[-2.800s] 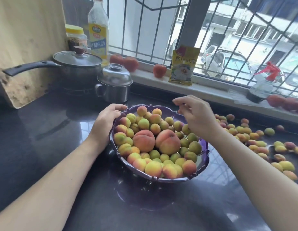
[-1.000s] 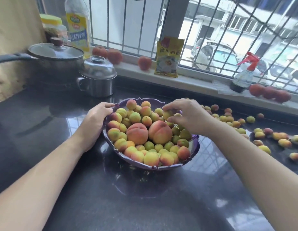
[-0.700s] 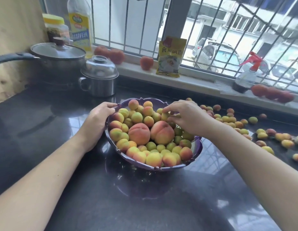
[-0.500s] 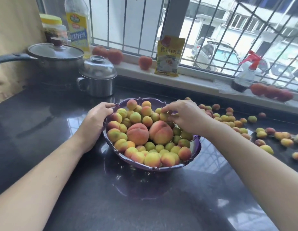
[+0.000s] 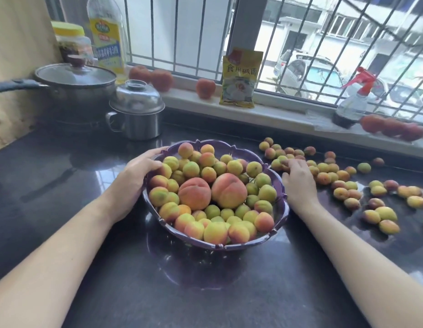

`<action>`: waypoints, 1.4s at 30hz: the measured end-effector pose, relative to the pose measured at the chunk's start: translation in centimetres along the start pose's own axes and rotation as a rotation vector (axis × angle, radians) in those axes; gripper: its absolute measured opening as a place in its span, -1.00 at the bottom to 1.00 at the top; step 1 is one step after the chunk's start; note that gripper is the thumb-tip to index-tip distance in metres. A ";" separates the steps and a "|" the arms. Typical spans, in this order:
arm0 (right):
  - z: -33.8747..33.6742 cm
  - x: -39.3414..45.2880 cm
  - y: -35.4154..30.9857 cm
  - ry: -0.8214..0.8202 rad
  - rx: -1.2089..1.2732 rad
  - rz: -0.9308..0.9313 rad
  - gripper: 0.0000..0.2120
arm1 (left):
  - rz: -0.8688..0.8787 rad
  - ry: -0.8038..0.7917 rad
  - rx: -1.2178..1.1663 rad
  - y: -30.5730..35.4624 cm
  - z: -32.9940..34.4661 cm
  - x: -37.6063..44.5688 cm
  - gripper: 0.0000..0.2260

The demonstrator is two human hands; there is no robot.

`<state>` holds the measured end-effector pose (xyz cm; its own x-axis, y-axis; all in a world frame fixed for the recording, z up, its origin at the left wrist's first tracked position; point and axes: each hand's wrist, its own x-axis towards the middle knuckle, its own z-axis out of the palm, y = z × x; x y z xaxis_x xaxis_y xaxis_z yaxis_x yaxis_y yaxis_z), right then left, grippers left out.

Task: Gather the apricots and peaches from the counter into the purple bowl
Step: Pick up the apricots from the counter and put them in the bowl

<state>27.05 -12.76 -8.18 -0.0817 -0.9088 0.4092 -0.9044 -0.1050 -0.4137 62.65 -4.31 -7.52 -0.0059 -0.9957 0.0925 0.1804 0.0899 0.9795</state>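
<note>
The purple bowl (image 5: 280,210) stands mid-counter, heaped with apricots around two big peaches (image 5: 194,194) (image 5: 229,190). My left hand (image 5: 134,178) grips the bowl's left rim, thumb on the edge and fingers round the outer wall. My right hand (image 5: 298,183) lies palm down on the counter just right of the bowl, with its fingertips touching the nearest of the loose apricots (image 5: 276,163). Several more loose apricots (image 5: 343,176) are scattered over the dark counter (image 5: 63,174) to the right, out to the frame's edge.
A lidded pan (image 5: 75,84) and a lidded steel mug (image 5: 137,114) stand behind the bowl at left, with an oil bottle (image 5: 106,36) and a jar behind them. The window sill carries red fruits (image 5: 205,88), a yellow packet (image 5: 240,79) and a spray bottle (image 5: 352,102).
My right hand has left the bowl's far rim and moved right, down onto the counter among the loose apricots. My left hand has kept its hold on the rim.
</note>
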 end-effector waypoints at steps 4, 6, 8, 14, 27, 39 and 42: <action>1.1 1.6 -0.7 -0.058 -0.163 -0.047 -0.66 | 0.008 0.019 0.001 -0.3 0.0 0.1 -0.60; 1.3 2.1 -0.8 -0.077 -0.219 -0.039 -0.66 | 0.005 0.026 0.003 -0.3 0.0 0.1 -0.65; 1.4 2.3 -0.7 -0.087 -0.250 -0.041 -0.66 | 0.001 0.032 0.017 -0.3 0.0 0.0 -0.62; 1.0 2.0 0.0 -0.085 -0.121 -0.052 -0.60 | 0.029 0.028 0.021 -0.4 -0.1 0.1 -0.60; 0.2 1.2 0.2 -0.075 0.199 -0.061 -0.71 | 0.061 0.013 0.003 -0.4 -0.2 0.3 -0.57; -3.6 0.5 -2.9 -0.049 0.542 0.135 -0.67 | 0.042 -0.008 -0.019 0.0 -0.2 0.1 -0.64; -7.9 -0.9 -6.7 -0.074 0.696 0.036 -0.71 | 0.039 -0.001 -0.017 -0.1 -0.2 0.1 -0.63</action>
<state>29.89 -8.02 0.65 -0.0558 -0.9391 0.3391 -0.4210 -0.2859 -0.8608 62.85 -4.44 -7.60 0.0004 -0.9915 0.1303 0.1971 0.1278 0.9720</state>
